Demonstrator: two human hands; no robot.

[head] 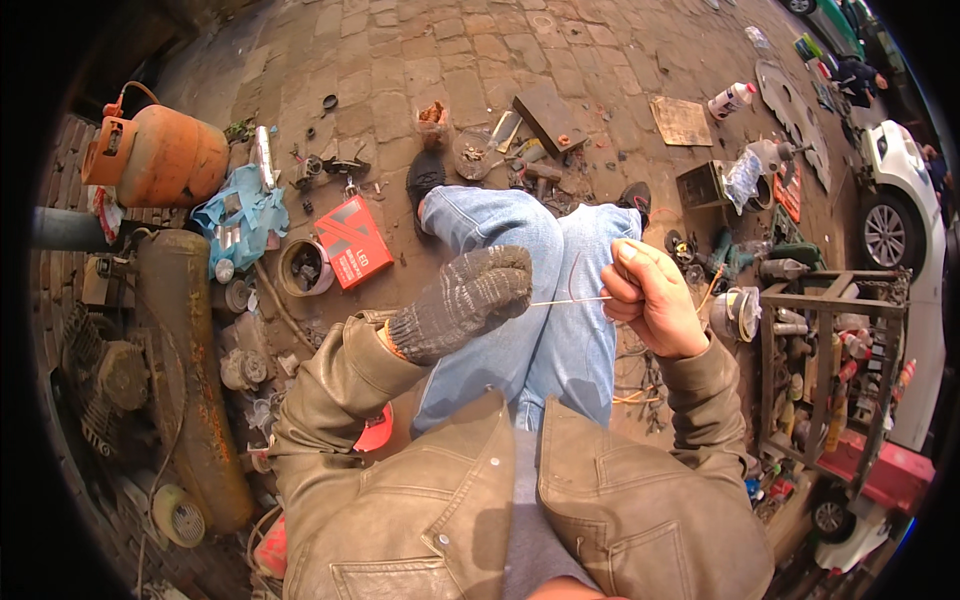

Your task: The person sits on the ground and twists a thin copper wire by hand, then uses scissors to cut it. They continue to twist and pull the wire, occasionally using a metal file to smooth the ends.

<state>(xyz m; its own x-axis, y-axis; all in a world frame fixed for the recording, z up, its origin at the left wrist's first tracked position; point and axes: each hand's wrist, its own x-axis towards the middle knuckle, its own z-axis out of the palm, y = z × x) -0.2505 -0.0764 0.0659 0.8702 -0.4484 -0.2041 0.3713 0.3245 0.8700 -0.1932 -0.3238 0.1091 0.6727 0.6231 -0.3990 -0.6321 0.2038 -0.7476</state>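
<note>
My left hand (472, 304) wears a dark grey knitted glove and is closed around one end of a thin pale wire or cord (568, 301). The bare fingers of my right hand (651, 296) pinch the other end. Between the two fists the strand runs nearly straight, above the knees of my blue jeans (487, 225). A finer dark reddish strand (574, 274) curves up close to the right fist. What lies inside either fist is hidden.
Left of my legs are a red LED box (353, 241), a round tin (305, 267), an orange gas cylinder (169, 157) and a rusty tank (184, 375). Ahead lie a dark metal block (546, 118) and a hammer (541, 172). A metal rack (817, 360) stands right, near a white car (896, 195).
</note>
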